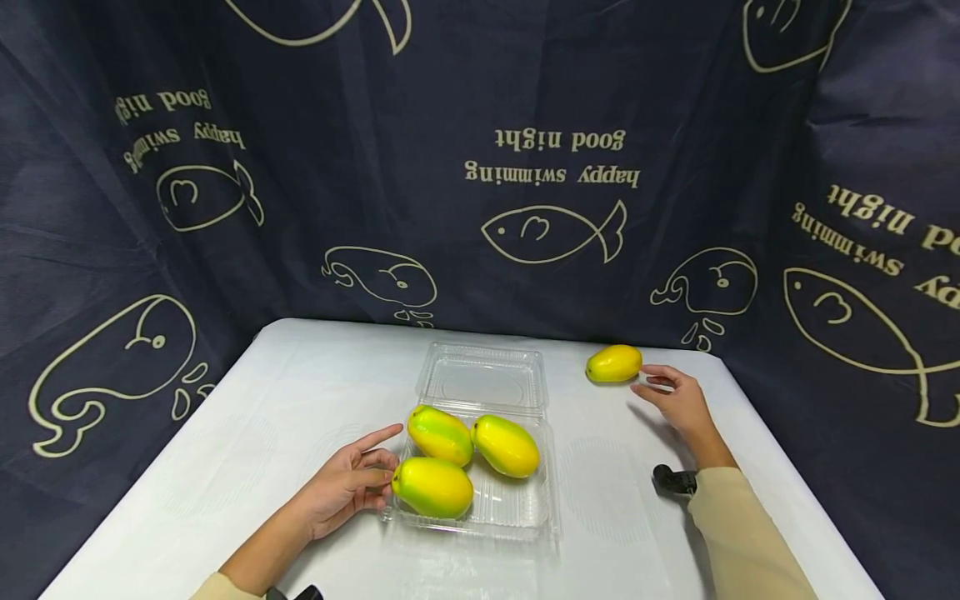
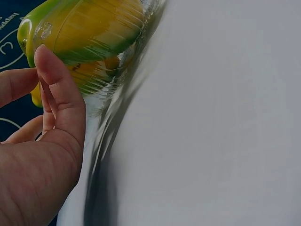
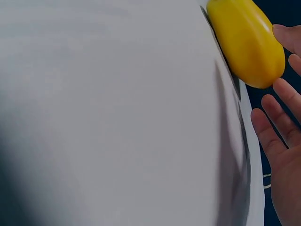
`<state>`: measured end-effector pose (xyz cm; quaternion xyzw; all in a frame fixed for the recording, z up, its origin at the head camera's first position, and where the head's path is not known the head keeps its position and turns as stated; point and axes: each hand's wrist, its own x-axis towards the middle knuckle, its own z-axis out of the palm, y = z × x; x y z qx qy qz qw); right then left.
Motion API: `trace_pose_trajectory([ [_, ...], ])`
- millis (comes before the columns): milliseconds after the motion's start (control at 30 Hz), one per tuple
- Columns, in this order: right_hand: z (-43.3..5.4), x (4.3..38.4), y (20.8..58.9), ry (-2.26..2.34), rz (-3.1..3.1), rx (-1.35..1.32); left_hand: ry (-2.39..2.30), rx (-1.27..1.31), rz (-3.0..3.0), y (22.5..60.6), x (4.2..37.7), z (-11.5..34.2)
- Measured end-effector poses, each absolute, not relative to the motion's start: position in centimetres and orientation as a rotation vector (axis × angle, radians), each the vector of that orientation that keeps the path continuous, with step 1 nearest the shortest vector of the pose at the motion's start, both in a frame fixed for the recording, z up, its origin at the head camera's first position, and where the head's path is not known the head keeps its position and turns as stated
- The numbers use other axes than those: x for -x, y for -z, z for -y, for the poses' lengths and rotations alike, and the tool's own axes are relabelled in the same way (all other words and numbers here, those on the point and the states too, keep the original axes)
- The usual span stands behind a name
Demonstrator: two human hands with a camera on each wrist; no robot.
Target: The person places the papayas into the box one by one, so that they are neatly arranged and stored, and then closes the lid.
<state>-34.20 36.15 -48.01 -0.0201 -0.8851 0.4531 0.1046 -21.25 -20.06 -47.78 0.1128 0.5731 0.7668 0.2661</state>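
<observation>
A clear plastic clamshell box (image 1: 517,508) lies with its lid (image 1: 480,375) folded back. Three yellow-green mangoes sit inside: one front left (image 1: 433,488), one back left (image 1: 441,435) and one on the right (image 1: 507,447). At the box's left side, my left hand (image 1: 347,482) pinches the rim between thumb and fingers, its index finger stretched along the side. In the left wrist view the fingertips (image 2: 44,54) meet the clear wall. A fourth mango (image 1: 614,364) rests at the table's far right. Beside it my right hand (image 1: 678,402) is spread, fingertips (image 3: 281,87) right at the mango's near end.
A white cloth covers the table (image 1: 300,400). Behind it and along both sides hangs a dark blue curtain (image 1: 420,167) with fish drawings and upside-down lettering. Black wrist devices (image 1: 675,481) show at both sleeves.
</observation>
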Motion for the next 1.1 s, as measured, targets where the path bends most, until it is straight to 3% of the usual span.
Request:
trace_pose_trajectory([
  [1100, -36.3, 37.0, 46.0, -1.324, 2.798, 0.151, -2.073, -0.305, -1.528, 47.6, 21.2, 20.1],
])
